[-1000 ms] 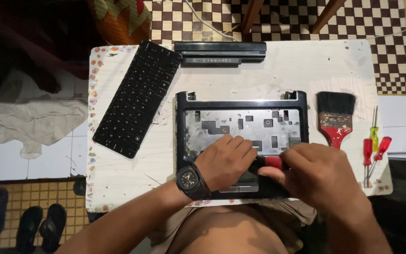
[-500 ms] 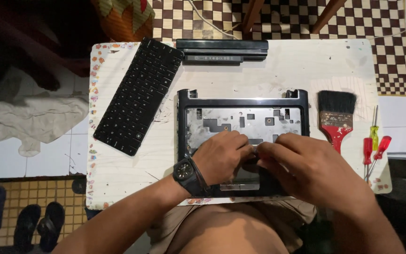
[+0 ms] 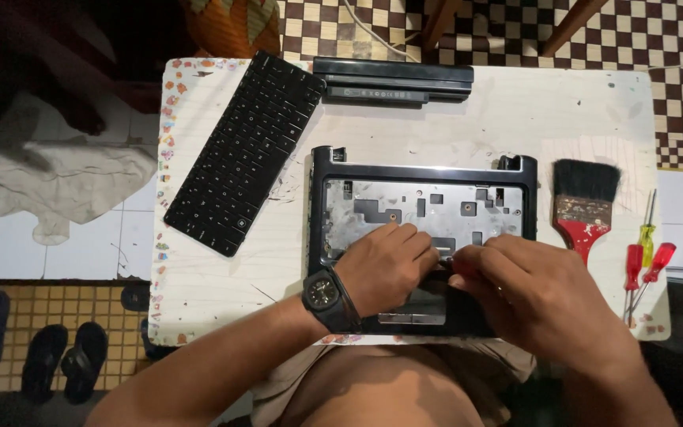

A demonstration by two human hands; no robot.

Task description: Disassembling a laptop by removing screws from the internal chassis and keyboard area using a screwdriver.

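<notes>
Laptop base [image 3: 424, 198], keyboard removed, at table [image 3: 515, 119] centre near front edge. Left hand [image 3: 385, 265], wristwatch [image 3: 327, 296] on wrist, fingers curled, pressing on palm-rest edge. Right hand [image 3: 531, 292] beside it, fingertips bunched, pinching something small, cannot tell what. Keyboard [image 3: 239, 150] left, battery [image 3: 393, 79] behind, paintbrush [image 3: 584, 205] and screwdrivers [image 3: 646, 257] right

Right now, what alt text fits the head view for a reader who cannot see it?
Two bare hands, left hand and right hand, press together on an opened laptop base on a white table. A detached keyboard, battery, paintbrush and screwdrivers lie around it.
</notes>
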